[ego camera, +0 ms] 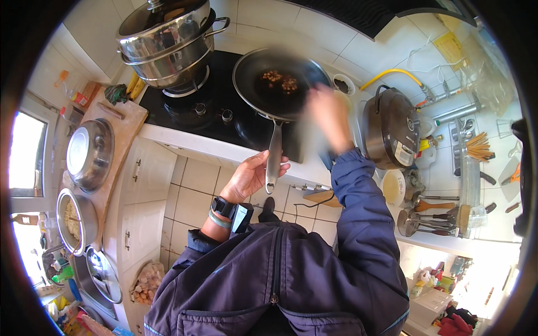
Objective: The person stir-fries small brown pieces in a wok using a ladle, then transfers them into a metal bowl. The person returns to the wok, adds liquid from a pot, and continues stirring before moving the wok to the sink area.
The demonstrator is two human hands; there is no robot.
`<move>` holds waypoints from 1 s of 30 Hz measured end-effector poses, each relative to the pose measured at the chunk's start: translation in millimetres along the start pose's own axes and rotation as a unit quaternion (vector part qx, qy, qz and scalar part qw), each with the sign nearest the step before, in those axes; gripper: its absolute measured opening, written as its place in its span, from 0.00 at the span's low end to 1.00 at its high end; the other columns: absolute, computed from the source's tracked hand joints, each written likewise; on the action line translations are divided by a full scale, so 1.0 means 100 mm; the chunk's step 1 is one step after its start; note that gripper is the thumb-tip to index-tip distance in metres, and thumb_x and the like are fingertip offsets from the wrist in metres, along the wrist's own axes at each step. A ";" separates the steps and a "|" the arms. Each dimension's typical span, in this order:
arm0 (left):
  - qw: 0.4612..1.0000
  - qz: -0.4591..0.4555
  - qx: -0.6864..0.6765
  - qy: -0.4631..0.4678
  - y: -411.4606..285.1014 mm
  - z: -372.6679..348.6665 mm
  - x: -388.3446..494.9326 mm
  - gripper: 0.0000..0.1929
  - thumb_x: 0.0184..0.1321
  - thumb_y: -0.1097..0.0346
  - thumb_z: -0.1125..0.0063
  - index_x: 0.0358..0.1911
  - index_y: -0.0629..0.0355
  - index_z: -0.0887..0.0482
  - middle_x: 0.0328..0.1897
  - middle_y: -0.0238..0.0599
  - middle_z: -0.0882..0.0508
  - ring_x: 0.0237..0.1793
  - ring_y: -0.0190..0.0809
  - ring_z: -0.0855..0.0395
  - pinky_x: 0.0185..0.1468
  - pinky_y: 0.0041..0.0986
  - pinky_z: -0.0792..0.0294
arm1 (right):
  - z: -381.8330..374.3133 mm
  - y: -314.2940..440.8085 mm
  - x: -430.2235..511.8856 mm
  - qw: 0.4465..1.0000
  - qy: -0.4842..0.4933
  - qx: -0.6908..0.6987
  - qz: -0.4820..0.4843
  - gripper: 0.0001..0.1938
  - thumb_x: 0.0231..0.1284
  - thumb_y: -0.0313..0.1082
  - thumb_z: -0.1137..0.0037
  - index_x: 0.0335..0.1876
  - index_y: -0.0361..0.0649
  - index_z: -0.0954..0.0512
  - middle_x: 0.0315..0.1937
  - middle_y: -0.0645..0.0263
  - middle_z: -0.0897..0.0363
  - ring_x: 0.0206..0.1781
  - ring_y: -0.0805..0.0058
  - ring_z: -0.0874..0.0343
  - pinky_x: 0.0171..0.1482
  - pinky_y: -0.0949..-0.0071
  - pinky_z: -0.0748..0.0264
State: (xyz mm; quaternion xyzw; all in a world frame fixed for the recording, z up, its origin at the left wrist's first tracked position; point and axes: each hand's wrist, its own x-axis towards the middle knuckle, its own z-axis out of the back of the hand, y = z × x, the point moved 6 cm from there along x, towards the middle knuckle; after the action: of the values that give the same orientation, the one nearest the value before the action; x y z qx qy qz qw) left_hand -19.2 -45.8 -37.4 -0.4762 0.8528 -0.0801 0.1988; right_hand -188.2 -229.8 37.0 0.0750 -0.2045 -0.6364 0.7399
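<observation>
A dark frying pan (262,98) with a bright metal rim sits over the right side of the black glass gas hob (185,113). Small browned, diced pieces of food (280,80) lie in its middle. My left hand (252,172) is closed around the pan's metal handle (274,151), thumb on the near side and fingertips showing beyond it. Over the pan's right rim, my right hand (330,111) is blurred by motion. A grey smear crosses the pan's far right edge by that hand; whether it holds something is too blurred to tell.
A stacked steel steamer pot (168,54) stands on the left burner. Right of the pan are a small bowl of dark bits (344,84) and a brown rice cooker (391,128). Ladles and spatulas (433,220) hang farther right. At left, a steel basin (89,155) rests on a wooden board (126,126).
</observation>
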 end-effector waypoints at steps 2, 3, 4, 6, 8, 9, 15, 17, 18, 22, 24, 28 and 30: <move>1.000 -0.007 -0.011 0.004 -0.01 0.00 0.00 0.18 0.73 0.60 0.58 0.55 0.70 0.28 0.55 0.58 0.22 0.55 0.54 0.20 0.63 0.39 0.27 | 0.00 0.06 0.02 0.998 -0.029 -0.032 0.038 0.10 0.62 0.35 0.48 0.42 0.37 0.23 0.33 0.46 0.19 0.39 0.45 0.20 0.42 0.51 0.24; 1.000 -0.005 -0.013 0.005 0.00 0.00 0.00 0.18 0.73 0.60 0.58 0.55 0.70 0.28 0.55 0.58 0.22 0.55 0.54 0.20 0.63 0.39 0.27 | -0.02 0.08 0.04 0.998 -0.023 -0.028 0.043 0.10 0.62 0.35 0.48 0.41 0.37 0.23 0.33 0.46 0.19 0.39 0.44 0.20 0.42 0.50 0.25; 1.000 -0.006 -0.013 0.006 0.00 -0.01 0.00 0.18 0.73 0.60 0.58 0.55 0.70 0.28 0.55 0.58 0.22 0.54 0.53 0.20 0.63 0.39 0.27 | -0.05 0.11 0.06 0.998 -0.022 -0.025 0.053 0.09 0.62 0.35 0.48 0.41 0.37 0.23 0.33 0.46 0.19 0.39 0.44 0.20 0.42 0.50 0.25; 1.000 -0.007 -0.013 0.007 -0.01 -0.01 0.00 0.18 0.73 0.61 0.58 0.55 0.70 0.29 0.54 0.57 0.22 0.54 0.53 0.20 0.63 0.39 0.27 | -0.10 0.11 0.08 0.999 0.007 -0.001 0.048 0.09 0.62 0.35 0.48 0.41 0.38 0.23 0.33 0.46 0.19 0.39 0.44 0.20 0.42 0.50 0.25; 1.000 -0.007 -0.008 0.008 -0.02 -0.02 0.00 0.18 0.73 0.61 0.59 0.56 0.69 0.29 0.54 0.57 0.21 0.54 0.53 0.20 0.63 0.39 0.27 | -0.17 0.09 0.10 0.997 0.057 0.045 0.023 0.09 0.62 0.35 0.48 0.41 0.38 0.23 0.33 0.46 0.19 0.39 0.45 0.20 0.42 0.50 0.25; 1.000 -0.006 -0.010 0.008 -0.02 -0.02 -0.01 0.18 0.73 0.61 0.59 0.56 0.69 0.29 0.54 0.57 0.22 0.55 0.53 0.20 0.63 0.39 0.27 | -0.18 0.10 0.09 0.997 0.063 0.046 0.021 0.09 0.62 0.35 0.48 0.40 0.38 0.23 0.32 0.46 0.19 0.39 0.45 0.20 0.42 0.51 0.25; 1.000 -0.003 -0.013 0.008 -0.01 -0.03 -0.02 0.18 0.73 0.61 0.59 0.55 0.69 0.29 0.55 0.58 0.23 0.55 0.53 0.21 0.63 0.39 0.28 | -0.14 0.16 -0.11 0.991 0.059 0.103 0.057 0.10 0.63 0.35 0.49 0.41 0.37 0.22 0.29 0.50 0.19 0.35 0.53 0.20 0.38 0.57 0.25; 1.000 -0.004 -0.014 0.012 -0.02 -0.03 -0.01 0.18 0.73 0.61 0.58 0.54 0.70 0.29 0.55 0.58 0.23 0.55 0.53 0.21 0.63 0.39 0.28 | -0.04 0.19 -0.22 0.992 0.029 0.087 0.089 0.13 0.64 0.38 0.50 0.41 0.34 0.22 0.26 0.55 0.19 0.32 0.63 0.18 0.36 0.65 0.25; 1.000 -0.001 -0.018 0.011 -0.01 -0.03 0.00 0.18 0.72 0.60 0.58 0.54 0.70 0.29 0.56 0.58 0.23 0.55 0.53 0.21 0.63 0.39 0.28 | 0.01 0.19 -0.28 0.992 0.025 0.079 0.096 0.14 0.64 0.39 0.49 0.42 0.34 0.21 0.26 0.56 0.18 0.32 0.65 0.17 0.37 0.68 0.24; 1.000 0.000 -0.015 0.014 0.00 -0.01 0.02 0.18 0.72 0.60 0.57 0.54 0.70 0.29 0.56 0.58 0.23 0.55 0.53 0.21 0.64 0.39 0.29 | 0.20 0.19 -0.51 0.991 -0.001 0.069 0.116 0.13 0.60 0.33 0.45 0.49 0.37 0.22 0.31 0.45 0.21 0.36 0.45 0.21 0.39 0.54 0.25; 1.000 0.000 -0.014 0.022 -0.01 -0.01 0.02 0.18 0.71 0.60 0.56 0.54 0.70 0.29 0.55 0.57 0.23 0.56 0.53 0.21 0.64 0.39 0.29 | 0.27 0.16 -0.62 0.988 -0.006 0.075 0.134 0.13 0.60 0.33 0.45 0.49 0.38 0.22 0.31 0.45 0.21 0.35 0.45 0.21 0.38 0.54 0.26; 0.999 0.006 -0.013 0.029 0.00 0.00 0.03 0.20 0.71 0.59 0.56 0.57 0.71 0.30 0.56 0.56 0.23 0.56 0.53 0.21 0.64 0.39 0.30 | 0.37 0.06 -0.83 0.986 0.023 0.114 0.118 0.13 0.61 0.33 0.46 0.50 0.40 0.22 0.30 0.45 0.21 0.34 0.45 0.22 0.37 0.54 0.27; 0.999 0.007 -0.006 0.036 0.00 0.00 0.03 0.23 0.72 0.59 0.59 0.61 0.72 0.33 0.57 0.55 0.23 0.56 0.52 0.21 0.64 0.36 0.29 | 0.46 0.03 -0.97 0.988 0.032 0.111 0.101 0.13 0.61 0.32 0.47 0.50 0.40 0.22 0.30 0.44 0.22 0.34 0.45 0.22 0.36 0.54 0.27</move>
State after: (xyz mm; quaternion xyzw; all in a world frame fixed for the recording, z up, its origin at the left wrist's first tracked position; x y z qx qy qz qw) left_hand -20.6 -48.0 -38.5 -0.4683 0.8632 -0.0901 0.1658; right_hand -213.9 -128.0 59.9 0.1563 -0.2563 -0.5292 0.7936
